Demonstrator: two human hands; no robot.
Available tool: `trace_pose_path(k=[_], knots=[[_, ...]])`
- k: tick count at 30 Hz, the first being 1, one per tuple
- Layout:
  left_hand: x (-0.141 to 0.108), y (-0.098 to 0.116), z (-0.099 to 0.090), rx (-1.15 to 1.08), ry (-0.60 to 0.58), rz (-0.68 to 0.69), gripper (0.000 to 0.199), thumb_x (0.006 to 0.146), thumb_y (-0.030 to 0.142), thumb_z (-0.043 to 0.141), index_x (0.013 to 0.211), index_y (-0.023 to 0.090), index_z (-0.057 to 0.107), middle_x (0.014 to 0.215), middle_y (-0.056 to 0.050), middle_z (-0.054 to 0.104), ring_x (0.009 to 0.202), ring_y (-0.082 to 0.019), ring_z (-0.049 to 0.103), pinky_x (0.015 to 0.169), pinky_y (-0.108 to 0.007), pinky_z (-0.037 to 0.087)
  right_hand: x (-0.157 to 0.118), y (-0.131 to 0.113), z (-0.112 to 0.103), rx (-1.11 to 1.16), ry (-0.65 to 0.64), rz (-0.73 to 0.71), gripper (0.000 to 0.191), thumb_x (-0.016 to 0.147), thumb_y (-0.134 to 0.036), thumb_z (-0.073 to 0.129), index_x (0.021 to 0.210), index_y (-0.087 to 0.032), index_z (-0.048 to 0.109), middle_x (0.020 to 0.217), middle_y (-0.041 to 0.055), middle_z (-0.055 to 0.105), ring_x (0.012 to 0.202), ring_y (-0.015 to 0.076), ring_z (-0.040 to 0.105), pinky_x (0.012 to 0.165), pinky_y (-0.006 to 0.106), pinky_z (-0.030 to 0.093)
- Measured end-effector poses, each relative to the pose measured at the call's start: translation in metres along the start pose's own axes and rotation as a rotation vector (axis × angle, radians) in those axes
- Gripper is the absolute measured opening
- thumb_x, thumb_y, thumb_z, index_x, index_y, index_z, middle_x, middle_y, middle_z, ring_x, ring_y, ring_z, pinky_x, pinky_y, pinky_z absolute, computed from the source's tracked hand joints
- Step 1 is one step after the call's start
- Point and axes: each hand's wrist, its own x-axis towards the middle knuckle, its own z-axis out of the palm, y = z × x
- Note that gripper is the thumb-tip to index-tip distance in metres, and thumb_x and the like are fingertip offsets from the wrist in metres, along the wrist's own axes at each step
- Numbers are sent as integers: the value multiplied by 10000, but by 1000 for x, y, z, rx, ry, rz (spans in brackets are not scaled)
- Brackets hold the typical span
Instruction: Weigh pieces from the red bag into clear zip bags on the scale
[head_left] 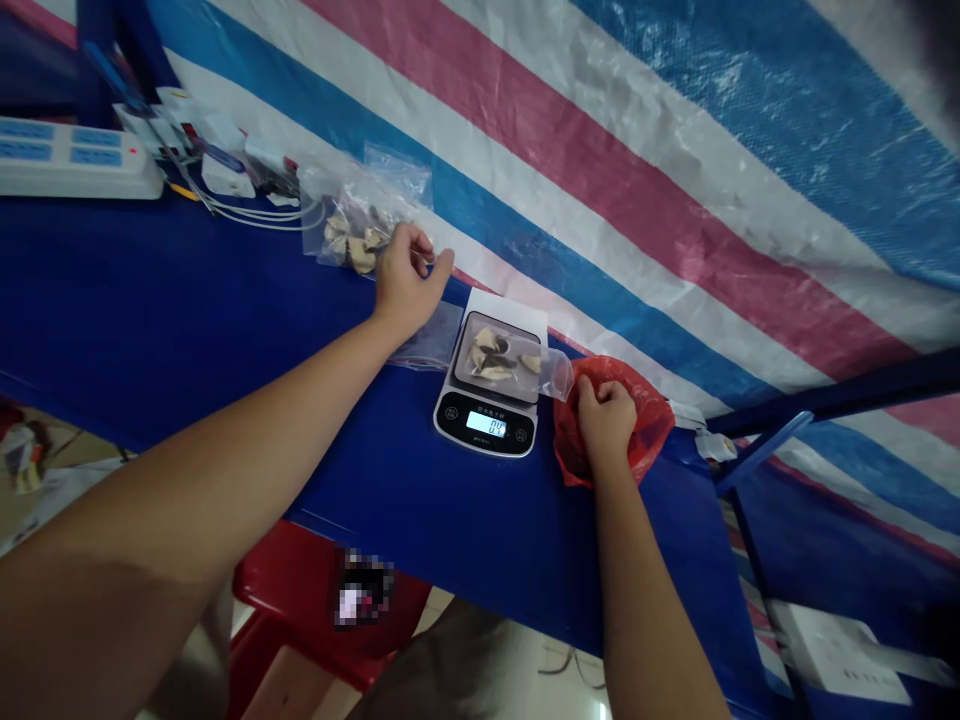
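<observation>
A white kitchen scale [486,437] with a lit display, which seems to read 0.4, stands on the blue table. On its pan lies a clear plastic bag [555,375] with several pale and dark dried pieces [491,355], which look like mushroom slices. My right hand [607,415] reaches into a red plastic bag [651,420] right of the scale; its fingers are bent, the tips hidden. Beside several filled clear bags [360,245] at the back is my left hand [411,275], fingers loosely curled and thumb apart, with nothing visible in it. Flat clear bags [431,340] lie under my left wrist.
At the back left are a power strip [75,160], white cables [255,217] and small packets. A striped tarp [600,180] hangs close behind the table. A red stool [300,590] stands below the front edge, and a blue frame bar [765,455] is at right.
</observation>
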Motion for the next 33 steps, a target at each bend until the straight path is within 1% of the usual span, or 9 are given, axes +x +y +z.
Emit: trace_pose_path(k=[6,10,13,16,18,21,24,28,33], knots=[[3,8,-10,-69,98,116,441,882,463,652,650,224,363,613,23,318,640,-138,434,654,-314,427,10,10,-1,15,-62,50,438,720,-138,579,483,-273,236,442,-74,263,453,113,258,462,297,212],[-7,20,-15,-194,121,315,554,874,344,647,589,215,190,545,52,165,523,-103,242,545,-308,309,12,14,0,-10,-43,29,419,729,-109,550,483,-258,245,435,-75,270,457,109,273,489,289,233],[-28,47,-21,-171,23,444,480,887,317,614,591,211,251,528,62,215,508,-95,262,549,-292,305,12,17,1,-35,-30,10,422,745,-113,560,489,-251,254,434,-78,270,463,106,276,506,292,219],[-60,85,-21,-39,-225,608,230,859,366,656,786,208,505,663,34,500,638,-123,487,644,-285,398,12,18,0,-49,-20,16,423,752,-112,568,498,-248,258,435,-82,265,461,103,268,505,296,206],[-85,109,-11,130,-395,775,358,829,422,695,1080,195,580,999,-62,647,939,-216,595,792,-343,450,12,18,-1,-52,-18,23,423,751,-109,572,503,-248,259,437,-86,254,461,100,257,499,297,203],[-118,130,18,430,-488,871,546,826,283,688,1332,156,526,1321,-196,560,1194,-357,528,889,-455,436,11,16,-2,-51,-15,30,417,748,-106,575,512,-247,261,443,-92,234,469,97,233,492,297,197],[-135,139,46,605,-579,786,451,874,79,540,1324,111,544,1248,-225,587,1139,-370,565,857,-467,437,12,16,-3,-44,-19,43,401,749,-112,574,517,-247,276,440,-93,245,467,96,231,486,298,194],[-122,156,44,642,-628,715,390,905,-7,399,1246,53,579,1160,-247,625,1061,-338,621,821,-425,453,14,18,-3,-37,-28,54,398,749,-112,577,517,-245,281,436,-88,259,463,99,257,488,294,206],[-53,184,-2,638,-586,610,455,782,-11,529,1220,89,602,1082,-185,672,984,-305,664,764,-379,494,14,21,-2,-37,-41,59,392,750,-126,578,526,-247,279,446,-84,279,468,103,292,501,294,209]])
